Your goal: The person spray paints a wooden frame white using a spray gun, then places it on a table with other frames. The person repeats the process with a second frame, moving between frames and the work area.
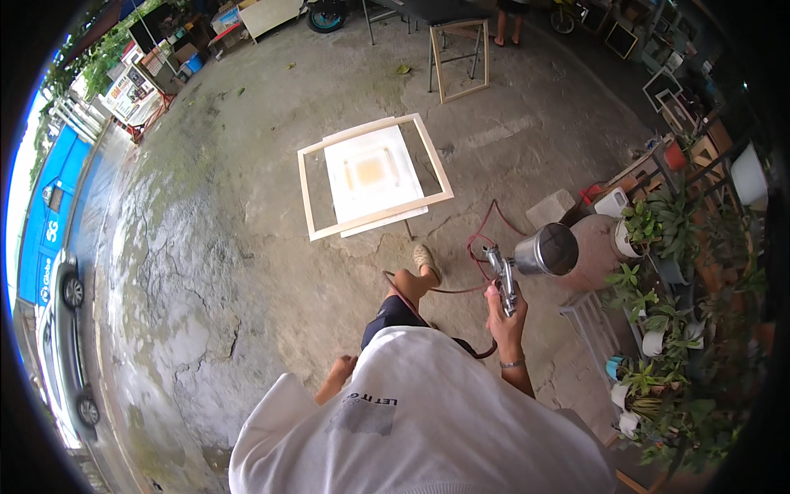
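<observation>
My right hand (504, 321) grips a metal spray gun (505, 284) with a round silver cup (546, 249) at its side; a dark red hose (485, 224) loops from it over the concrete. My left hand (341, 368) hangs low beside my white shirt, its fingers too small and partly hidden to read. Ahead of me, a pale wooden frame (374, 212) lies around and over a white board (346, 152) with a yellowish square in its middle, raised off the ground on a support.
Potted plants (658, 305), shelving and a concrete block (550, 207) line my right. At the back stand a dark table (420, 12), a leaning wooden frame (444, 99) and another person's legs (502, 37). A car (66, 346) is on the road at left, beside a blue wall (45, 206).
</observation>
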The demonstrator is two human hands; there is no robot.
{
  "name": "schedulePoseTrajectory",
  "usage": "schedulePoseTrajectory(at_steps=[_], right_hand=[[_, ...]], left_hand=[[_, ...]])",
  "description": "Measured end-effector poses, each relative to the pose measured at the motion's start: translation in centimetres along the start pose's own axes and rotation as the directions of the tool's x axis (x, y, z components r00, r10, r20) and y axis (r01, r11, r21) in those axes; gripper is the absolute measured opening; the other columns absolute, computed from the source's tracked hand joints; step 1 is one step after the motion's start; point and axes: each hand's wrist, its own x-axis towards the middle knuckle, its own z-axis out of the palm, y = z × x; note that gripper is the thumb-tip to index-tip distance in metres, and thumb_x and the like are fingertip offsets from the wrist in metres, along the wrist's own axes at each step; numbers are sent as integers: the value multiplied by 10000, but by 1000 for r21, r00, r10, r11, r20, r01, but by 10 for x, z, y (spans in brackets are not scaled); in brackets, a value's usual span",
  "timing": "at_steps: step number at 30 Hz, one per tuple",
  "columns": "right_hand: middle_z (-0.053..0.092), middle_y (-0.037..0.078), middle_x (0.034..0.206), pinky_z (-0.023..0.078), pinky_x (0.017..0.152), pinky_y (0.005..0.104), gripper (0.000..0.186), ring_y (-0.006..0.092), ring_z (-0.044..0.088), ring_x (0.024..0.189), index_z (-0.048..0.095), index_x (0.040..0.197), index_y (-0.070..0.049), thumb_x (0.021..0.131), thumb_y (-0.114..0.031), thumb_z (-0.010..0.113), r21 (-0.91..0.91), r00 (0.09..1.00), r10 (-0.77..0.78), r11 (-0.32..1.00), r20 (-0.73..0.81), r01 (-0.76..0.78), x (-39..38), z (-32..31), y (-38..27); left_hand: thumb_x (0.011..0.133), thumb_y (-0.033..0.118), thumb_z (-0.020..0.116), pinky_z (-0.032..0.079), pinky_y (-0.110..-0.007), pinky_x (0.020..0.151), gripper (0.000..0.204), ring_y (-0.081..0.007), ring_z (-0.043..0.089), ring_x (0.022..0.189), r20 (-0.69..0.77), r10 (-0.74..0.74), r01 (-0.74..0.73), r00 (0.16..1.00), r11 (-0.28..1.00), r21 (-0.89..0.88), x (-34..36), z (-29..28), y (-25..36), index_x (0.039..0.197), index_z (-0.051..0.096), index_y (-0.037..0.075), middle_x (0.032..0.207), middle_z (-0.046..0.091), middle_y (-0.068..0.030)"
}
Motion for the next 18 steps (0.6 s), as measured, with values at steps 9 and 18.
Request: schedulePoseTrajectory(at_steps=[9, 18], right_hand=[[637, 47, 721, 361, 343, 259, 205, 85, 468, 392, 613, 983, -4, 945, -201, 656, -21, 999, -40, 999, -32, 39, -11, -1, -8], [638, 162, 778, 475, 629, 386, 224, 296, 605, 659, 608, 959, 41, 926, -173, 668, -97, 996, 13, 995, -91, -22, -30, -17, -43]], left_hand=[[914, 460, 615, 536, -403, 811, 523, -274, 700, 861, -108, 126, -129, 986, 992, -18, 12, 5, -44, 1096, 694, -23, 959, 723, -204], [935, 482, 581, 535, -420, 839, 540, -302, 698, 943, -24, 53, -55, 998, 996, -71, 35, -44, 5, 1126, 687, -12, 998, 729, -187]])
